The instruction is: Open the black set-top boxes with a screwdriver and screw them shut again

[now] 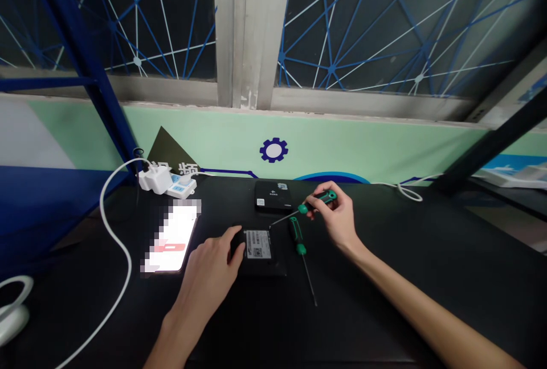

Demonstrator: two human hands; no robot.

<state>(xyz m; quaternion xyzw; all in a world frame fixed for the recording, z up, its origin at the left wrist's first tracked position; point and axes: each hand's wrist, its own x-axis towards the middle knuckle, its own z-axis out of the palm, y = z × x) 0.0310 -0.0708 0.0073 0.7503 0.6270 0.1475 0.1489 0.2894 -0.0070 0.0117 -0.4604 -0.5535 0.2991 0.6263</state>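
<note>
My left hand [217, 258] grips the left side of a flat black drive [272, 246] with a white printed label, thumb and fingers curled at its edge. Between the fingers of my right hand [335, 209] is a screwdriver [321, 201] with a green and black handle. It is held at a low slant, its tip by the drive's upper right corner; whether it touches a screw is too small to tell. A second green and black screwdriver [298, 235] lies just right of the drive, blade pointing toward me. Under the drive is a dark flat piece [280, 271].
Behind the drive lies a black box [272, 195] with a small white label. A lit phone [173, 238] rests to the left, near a white power strip [182, 185] with plugs. A white cable [128, 255] loops down the left side of the black table [410, 278].
</note>
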